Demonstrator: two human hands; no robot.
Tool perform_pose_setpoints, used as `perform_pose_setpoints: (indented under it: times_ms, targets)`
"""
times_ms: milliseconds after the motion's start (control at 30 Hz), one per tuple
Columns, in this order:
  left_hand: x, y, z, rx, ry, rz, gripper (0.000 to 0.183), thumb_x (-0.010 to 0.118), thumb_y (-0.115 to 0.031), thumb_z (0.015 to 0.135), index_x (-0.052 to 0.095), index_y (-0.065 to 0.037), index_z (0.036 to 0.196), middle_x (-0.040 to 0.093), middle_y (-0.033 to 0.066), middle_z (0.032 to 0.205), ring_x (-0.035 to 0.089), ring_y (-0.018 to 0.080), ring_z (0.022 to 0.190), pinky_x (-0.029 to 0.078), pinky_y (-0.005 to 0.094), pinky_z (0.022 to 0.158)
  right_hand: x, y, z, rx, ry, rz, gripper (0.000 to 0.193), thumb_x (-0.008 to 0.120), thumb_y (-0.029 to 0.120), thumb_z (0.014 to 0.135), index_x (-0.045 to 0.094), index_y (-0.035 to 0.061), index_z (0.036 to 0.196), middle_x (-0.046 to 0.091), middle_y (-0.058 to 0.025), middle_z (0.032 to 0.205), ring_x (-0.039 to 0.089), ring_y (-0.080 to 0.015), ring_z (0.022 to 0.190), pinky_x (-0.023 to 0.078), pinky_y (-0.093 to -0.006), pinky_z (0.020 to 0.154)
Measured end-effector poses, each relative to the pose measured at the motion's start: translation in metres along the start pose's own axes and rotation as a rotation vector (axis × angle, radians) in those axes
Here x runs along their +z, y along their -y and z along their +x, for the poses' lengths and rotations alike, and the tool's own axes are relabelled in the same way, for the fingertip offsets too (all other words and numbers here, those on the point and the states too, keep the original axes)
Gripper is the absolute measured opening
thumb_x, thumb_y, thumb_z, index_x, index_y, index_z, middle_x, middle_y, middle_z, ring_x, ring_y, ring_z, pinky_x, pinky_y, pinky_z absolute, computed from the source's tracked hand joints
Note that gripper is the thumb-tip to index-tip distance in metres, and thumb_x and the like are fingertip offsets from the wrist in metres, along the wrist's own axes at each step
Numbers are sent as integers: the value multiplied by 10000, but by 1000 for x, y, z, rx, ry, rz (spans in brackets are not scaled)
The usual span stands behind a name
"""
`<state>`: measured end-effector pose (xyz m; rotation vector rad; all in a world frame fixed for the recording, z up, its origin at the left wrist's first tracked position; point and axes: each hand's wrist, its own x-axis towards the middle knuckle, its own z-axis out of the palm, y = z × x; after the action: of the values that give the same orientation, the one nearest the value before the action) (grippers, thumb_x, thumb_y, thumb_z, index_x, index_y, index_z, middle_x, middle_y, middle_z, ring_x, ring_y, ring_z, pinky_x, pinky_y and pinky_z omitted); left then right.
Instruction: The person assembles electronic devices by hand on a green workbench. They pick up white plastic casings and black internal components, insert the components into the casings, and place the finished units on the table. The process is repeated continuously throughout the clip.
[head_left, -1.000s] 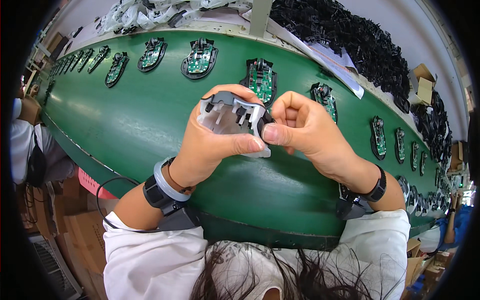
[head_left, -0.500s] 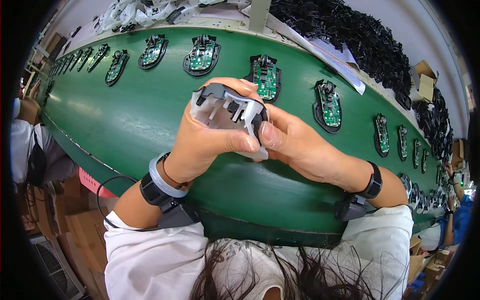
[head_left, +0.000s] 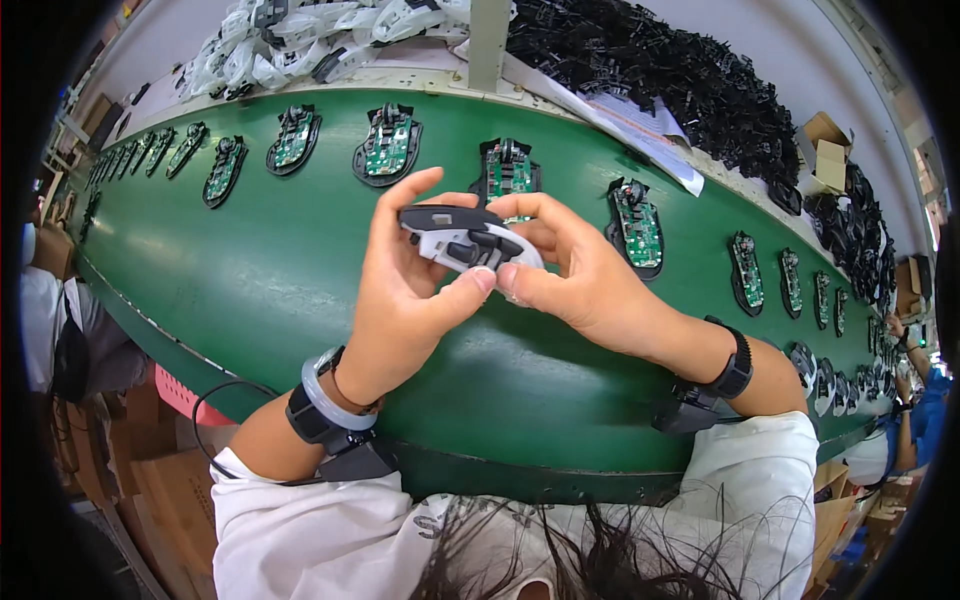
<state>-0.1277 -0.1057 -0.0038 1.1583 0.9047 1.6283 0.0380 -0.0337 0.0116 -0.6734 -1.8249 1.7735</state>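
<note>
Between both hands, above the green belt, I hold a mouse shell in white and dark grey, tilted with its side and dark side buttons facing me. My left hand grips its left end, thumb pressed on the lower edge and one finger raised behind it. The thumb and fingers of my right hand close on its right end. Just beyond the hands, a mouse base with a green circuit board lies on the belt, partly hidden by my right fingers.
More mouse bases with circuit boards lie in a row along the belt. A heap of small black parts and an open carton are beyond it. Bagged white shells lie at the far left. Another person's arm shows at right.
The shell has been turned over: its hollow inside faced me before, and now its outer side shows. My left fingers have loosened and spread. The view has shifted slightly.
</note>
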Motion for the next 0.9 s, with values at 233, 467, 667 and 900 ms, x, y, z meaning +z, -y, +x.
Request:
perform_pose_setpoints:
  times_ms: [233, 467, 667, 900]
  targets:
    - [-4, 0, 5, -61, 193, 21, 768, 701, -23, 740, 260, -45, 1368, 481, 121, 1214, 529, 197, 1095, 442, 342, 949, 11, -1, -14, -152, -85, -262, 508, 599, 161, 804, 364, -25, 1213, 551, -187, 996, 561, -244, 894, 464, -348, 798]
    - [1, 10, -5, -444, 876, -169, 790, 764, -145, 714, 306, -54, 1351, 376, 196, 1390, 327, 283, 1330, 282, 416, 1082, -48, 33, -80, -53, -143, -722, 510, 677, 241, 821, 457, -28, 1194, 619, -184, 956, 621, -287, 872, 480, -371, 789]
    - [14, -1, -8, -203, 978, 714, 744, 554, 39, 737, 276, -71, 1418, 243, 156, 1484, 275, 304, 1361, 293, 385, 1084, -149, 7, -84, -133, -546, -1102, 326, 659, 152, 795, 580, -33, 1052, 638, -178, 917, 628, -297, 855, 490, -368, 764]
    - [7, -11, 23, 174, 822, 954, 460, 612, -53, 766, 500, -54, 1212, 433, 188, 1334, 434, 352, 1223, 373, 403, 1022, -358, -70, -43, -36, -727, -1262, 394, 633, 82, 730, 584, 14, 1115, 620, -189, 919, 599, -342, 858, 473, -398, 771]
